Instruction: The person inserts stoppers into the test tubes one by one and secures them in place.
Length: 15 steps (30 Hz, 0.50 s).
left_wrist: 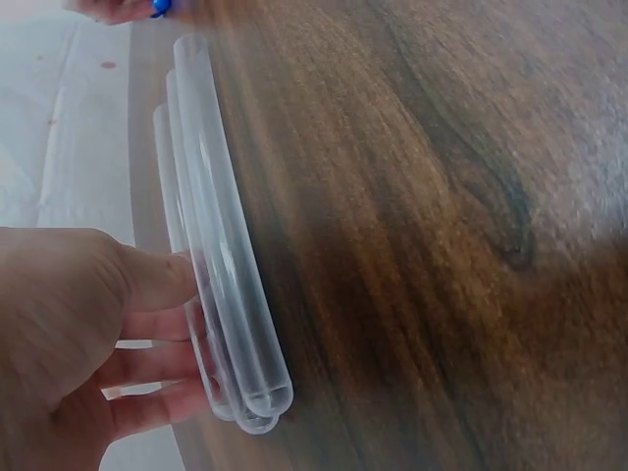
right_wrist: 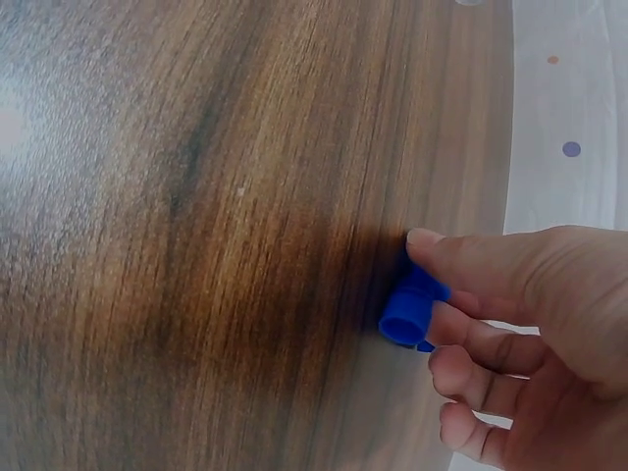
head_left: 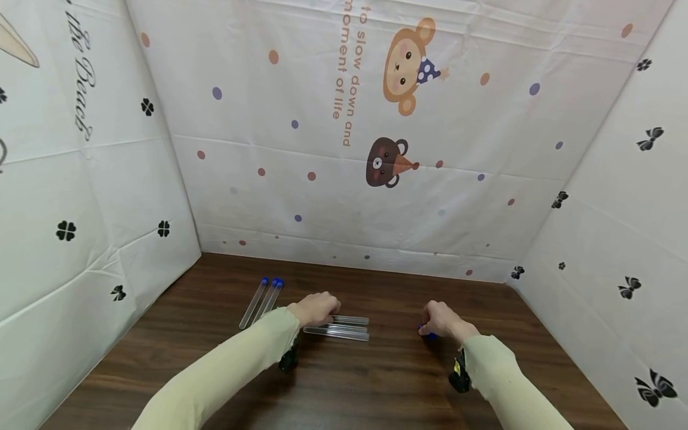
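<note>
In the head view my left hand point(head_left: 316, 309) is at a bunch of clear test tubes point(head_left: 344, 335) lying side by side on the table. The left wrist view shows its thumb and fingers around the outermost tube point(left_wrist: 169, 196), beside the other tubes point(left_wrist: 231, 235). Farther right, my right hand point(head_left: 442, 319) is low over small blue caps point(head_left: 432, 336). In the right wrist view its thumb and forefinger pinch a blue cap point(right_wrist: 417, 263); another cap point(right_wrist: 404, 319) lies against it with its hollow end showing. The fingers partly hide the caps.
Several test tubes with blue caps point(head_left: 254, 303) lie at the left on the dark wooden table point(head_left: 376, 382). Printed white cloth walls point(head_left: 322, 197) stand at the back and both sides.
</note>
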Available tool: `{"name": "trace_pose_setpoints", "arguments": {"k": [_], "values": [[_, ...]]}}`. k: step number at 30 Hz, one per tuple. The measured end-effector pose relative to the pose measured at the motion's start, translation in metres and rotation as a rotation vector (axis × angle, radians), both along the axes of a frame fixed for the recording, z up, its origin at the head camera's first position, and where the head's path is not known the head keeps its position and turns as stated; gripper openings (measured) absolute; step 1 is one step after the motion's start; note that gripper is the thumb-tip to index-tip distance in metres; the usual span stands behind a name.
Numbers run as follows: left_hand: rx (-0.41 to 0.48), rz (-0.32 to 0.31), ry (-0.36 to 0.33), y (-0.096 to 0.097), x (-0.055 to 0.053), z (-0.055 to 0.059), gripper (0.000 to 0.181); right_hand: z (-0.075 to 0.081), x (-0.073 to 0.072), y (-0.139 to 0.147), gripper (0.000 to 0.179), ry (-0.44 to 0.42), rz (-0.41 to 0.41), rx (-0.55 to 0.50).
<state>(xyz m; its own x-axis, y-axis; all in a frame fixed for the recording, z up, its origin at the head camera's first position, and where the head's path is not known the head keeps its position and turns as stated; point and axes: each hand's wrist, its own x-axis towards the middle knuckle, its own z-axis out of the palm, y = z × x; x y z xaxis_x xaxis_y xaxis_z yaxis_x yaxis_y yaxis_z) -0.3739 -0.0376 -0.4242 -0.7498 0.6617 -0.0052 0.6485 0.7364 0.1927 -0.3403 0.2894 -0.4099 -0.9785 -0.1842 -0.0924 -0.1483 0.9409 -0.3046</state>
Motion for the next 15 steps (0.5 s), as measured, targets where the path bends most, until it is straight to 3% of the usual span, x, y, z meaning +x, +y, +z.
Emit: {"name": "trace_pose_setpoints", "arguments": {"k": [10,15], "values": [[-0.001,0.007,0.032,0.004,0.0014,0.0,0.016,0.0042,-0.0003,-0.0014,0.012,0.01,0.016,-0.027],[0.023,0.028,0.02,0.004,0.0009,0.0038,0.006,0.0091,-0.0007,-0.0029,0.013,0.032,0.027,-0.049]]}}
